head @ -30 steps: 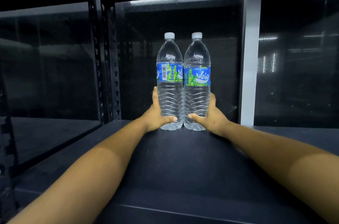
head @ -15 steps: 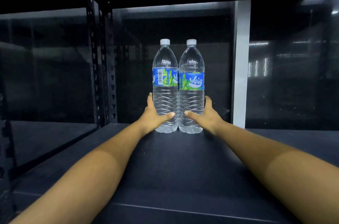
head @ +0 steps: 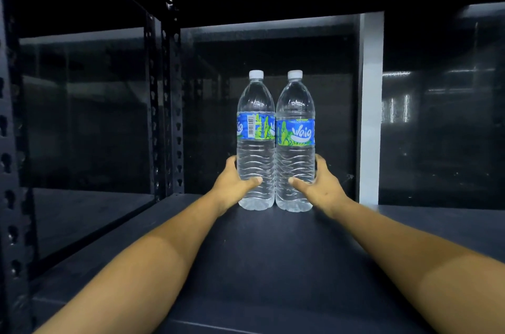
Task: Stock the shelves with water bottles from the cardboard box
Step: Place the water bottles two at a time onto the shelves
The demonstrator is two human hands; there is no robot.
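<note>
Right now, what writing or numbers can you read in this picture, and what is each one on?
"Waig": white brand word on the blue and green label of the right bottle.
Barcode on the label of the left bottle: its digits are too small to read.
Part of a white word at that label's edges: cut off, unreadable.
No other writing shows on the shelf.

Two bare forearms enter from the bottom edge, one on each side of the shelf board (head: 259,265). No sleeve, glove, watch or ring is visible. Left hand (head: 232,183) and right hand (head: 321,187): short, unpainted thumbnails.
</note>
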